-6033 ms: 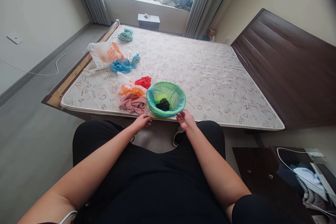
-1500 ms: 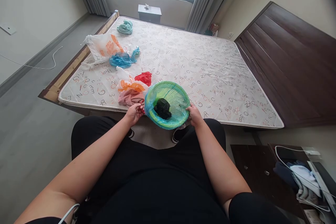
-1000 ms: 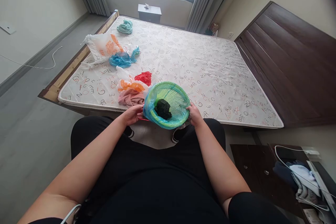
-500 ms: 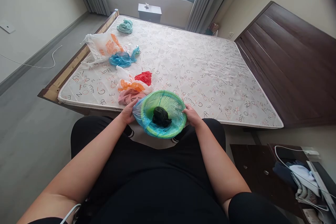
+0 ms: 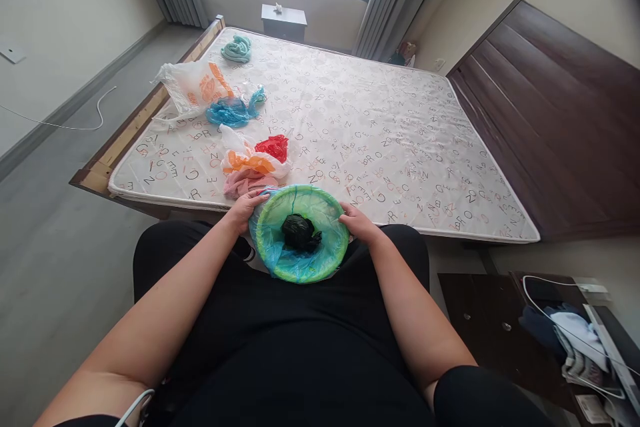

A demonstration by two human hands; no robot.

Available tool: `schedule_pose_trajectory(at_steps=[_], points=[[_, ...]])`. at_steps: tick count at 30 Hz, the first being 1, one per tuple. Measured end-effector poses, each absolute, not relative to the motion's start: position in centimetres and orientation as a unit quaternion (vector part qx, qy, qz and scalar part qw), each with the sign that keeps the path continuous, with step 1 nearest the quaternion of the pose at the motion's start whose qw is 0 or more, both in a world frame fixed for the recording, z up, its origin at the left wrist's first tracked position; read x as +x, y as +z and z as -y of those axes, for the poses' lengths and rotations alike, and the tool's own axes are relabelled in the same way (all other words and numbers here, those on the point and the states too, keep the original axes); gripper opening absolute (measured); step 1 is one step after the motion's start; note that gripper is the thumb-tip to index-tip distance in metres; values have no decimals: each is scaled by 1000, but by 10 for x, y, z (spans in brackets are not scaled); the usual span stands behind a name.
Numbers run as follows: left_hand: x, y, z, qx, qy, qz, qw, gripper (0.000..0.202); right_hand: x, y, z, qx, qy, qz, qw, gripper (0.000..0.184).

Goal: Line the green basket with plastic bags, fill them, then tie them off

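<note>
Between my hands, above my lap, is a green trash can (image 5: 336, 264) lined with a thin blue plastic bag (image 5: 273, 257) folded over its rim. Its opening faces me, and a knotted black plastic bag (image 5: 299, 232) lies inside. My left hand (image 5: 244, 210) is closed on the bag-covered rim at the left. On the other side, my right hand (image 5: 359, 221) grips the rim with the thumb near its edge. Just past my left hand, a pink cloth (image 5: 245, 183) lies at the mattress edge, beside a white and orange plastic bag (image 5: 250, 161) and a red plastic bag (image 5: 273, 147).
A bare mattress (image 5: 380, 140) with printed letters fills the space ahead. Farther left on it are a crumpled blue bag (image 5: 233, 112), a white bag with orange print (image 5: 195, 87) and a teal cloth (image 5: 237, 49). A dark nightstand (image 5: 480, 327) stands at my right.
The trash can has come slightly closer to me and to the left, its opening turned more toward me. The black bag inside has shifted left. Both hands keep their hold.
</note>
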State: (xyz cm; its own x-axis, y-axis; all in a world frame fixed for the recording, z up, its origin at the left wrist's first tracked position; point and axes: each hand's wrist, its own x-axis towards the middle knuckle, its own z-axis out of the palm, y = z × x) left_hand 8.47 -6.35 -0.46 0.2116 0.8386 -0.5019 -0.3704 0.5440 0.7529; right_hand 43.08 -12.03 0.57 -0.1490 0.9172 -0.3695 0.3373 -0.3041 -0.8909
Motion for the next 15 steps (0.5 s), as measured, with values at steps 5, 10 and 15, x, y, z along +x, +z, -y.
schedule_pose_trajectory(at_steps=[5, 10, 15], points=[[85, -14, 63, 298, 397, -519, 696, 40, 425, 8, 122, -584, 539, 561, 230, 65], [87, -8, 63, 315, 375, -522, 699, 41, 411, 15, 128, -568, 518, 604, 212, 65], [94, -1, 67, 358, 369, -521, 681, 54, 400, 10, 129, -536, 500, 658, 171, 66]])
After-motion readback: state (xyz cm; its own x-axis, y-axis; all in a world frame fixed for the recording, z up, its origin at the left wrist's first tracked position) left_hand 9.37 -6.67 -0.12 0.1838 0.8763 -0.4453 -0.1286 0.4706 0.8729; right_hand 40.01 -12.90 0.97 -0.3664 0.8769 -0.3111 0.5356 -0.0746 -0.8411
